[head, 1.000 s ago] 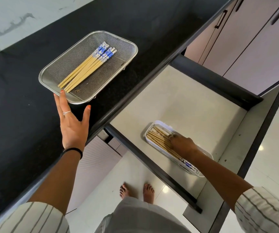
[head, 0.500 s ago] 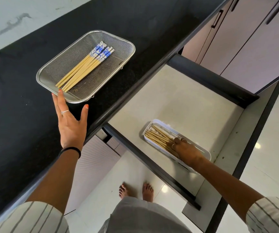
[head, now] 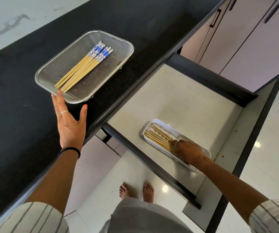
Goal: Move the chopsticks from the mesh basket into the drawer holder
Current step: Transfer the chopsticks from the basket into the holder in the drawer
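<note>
Several chopsticks (head: 83, 67) in mesh basket (head: 125, 42)

1 head-worn camera is looking steeply down from above, facing forward over the black countertop (head: 26, 132) on the left and the open drawer (head: 177, 101) on the right, taking in both forearms and the feet.

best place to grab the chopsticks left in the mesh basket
Pinch the bundle of bamboo chopsticks with blue-patterned tops across its plain middle, coming straight down from above. They lie flat and side by side on the floor of the silver mesh basket, whose raised rim blocks a low sideways approach.
</note>
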The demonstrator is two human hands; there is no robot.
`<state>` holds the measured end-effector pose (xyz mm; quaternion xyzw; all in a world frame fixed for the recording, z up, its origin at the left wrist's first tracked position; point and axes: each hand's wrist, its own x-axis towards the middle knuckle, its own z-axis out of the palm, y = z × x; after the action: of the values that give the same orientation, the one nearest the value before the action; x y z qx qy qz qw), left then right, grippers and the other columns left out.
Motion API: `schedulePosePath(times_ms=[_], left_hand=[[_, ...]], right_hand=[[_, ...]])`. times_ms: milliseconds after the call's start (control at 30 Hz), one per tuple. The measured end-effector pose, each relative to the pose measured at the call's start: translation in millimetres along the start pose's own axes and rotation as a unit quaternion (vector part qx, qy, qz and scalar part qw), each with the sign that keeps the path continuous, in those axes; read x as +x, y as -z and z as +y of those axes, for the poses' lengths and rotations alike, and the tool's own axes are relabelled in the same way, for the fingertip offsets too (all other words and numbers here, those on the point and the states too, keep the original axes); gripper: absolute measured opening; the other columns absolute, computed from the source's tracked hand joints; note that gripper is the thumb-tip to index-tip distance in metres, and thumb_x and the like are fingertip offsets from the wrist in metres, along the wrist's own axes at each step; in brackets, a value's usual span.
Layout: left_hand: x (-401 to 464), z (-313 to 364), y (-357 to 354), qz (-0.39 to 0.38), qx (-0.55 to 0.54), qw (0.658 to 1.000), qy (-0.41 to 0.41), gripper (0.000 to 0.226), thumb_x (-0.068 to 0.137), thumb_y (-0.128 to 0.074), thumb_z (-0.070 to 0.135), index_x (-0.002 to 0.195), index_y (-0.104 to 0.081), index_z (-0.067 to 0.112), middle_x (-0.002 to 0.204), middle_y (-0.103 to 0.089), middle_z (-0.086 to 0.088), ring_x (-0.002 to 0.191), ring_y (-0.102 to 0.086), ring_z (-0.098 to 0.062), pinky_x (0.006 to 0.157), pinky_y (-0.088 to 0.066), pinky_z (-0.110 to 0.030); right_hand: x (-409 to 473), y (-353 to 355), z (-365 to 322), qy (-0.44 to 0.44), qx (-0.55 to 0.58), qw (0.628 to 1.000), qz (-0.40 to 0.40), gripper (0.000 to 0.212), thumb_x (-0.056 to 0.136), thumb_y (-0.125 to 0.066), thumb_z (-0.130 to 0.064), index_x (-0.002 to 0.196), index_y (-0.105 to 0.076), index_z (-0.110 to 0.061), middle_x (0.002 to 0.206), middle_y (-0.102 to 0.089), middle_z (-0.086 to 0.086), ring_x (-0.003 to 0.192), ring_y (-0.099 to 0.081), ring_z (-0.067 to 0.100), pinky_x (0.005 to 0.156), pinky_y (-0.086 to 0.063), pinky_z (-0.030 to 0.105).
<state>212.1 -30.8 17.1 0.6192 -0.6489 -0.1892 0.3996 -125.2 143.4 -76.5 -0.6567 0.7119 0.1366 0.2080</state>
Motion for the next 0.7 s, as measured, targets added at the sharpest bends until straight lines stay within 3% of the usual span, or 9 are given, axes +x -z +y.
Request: schedulePosePath(times_ms=[200,500,700], left_hand=[[1,1,-1,-0.001,0.0,1.0,-0.003,0.081,0.094,-0.062,0.035,0.154,-0.007,0.032,0.163,-0.009,-0.004,0.144,-0.029,-0.03,0.112,-0.034,-0.048],[0,0,0,-0.001,0.001,1.0,-0.012,0.081,0.094,-0.062,0.034,0.154,-0.007,0.032,0.163,-0.009,-0.003,0.144,-0.028,-0.028,0.111,-0.034,-0.05],[-1,1,0,0.001,0.006,1.0,-0.01,0.081,0.094,-0.061,0.035,0.154,-0.007,0.032,0.163,-0.01,-0.002,0.144,-0.029,-0.028,0.111,-0.034,-0.049]], right_hand=[[6,2,-7,-0.025,0.029,0.999,-0.001,0.04,0.097,-0.047,-0.018,0.136,-0.042,-0.019,0.126,-0.061,0.006,0.109,-0.063,0.024,0.093,-0.054,0.038],[10,5,-9,-0.077,0.082,0.994,0.004,0.022,0.096,-0.047,-0.013,0.115,-0.057,-0.01,0.114,-0.065,0.01,0.102,-0.064,0.026,0.091,-0.053,0.037],[23,9,-19,-0.118,0.117,0.986,-0.019,0.024,0.098,-0.044,-0.019,0.113,-0.059,-0.008,0.113,-0.065,0.011,0.103,-0.064,0.026,0.089,-0.051,0.034]])
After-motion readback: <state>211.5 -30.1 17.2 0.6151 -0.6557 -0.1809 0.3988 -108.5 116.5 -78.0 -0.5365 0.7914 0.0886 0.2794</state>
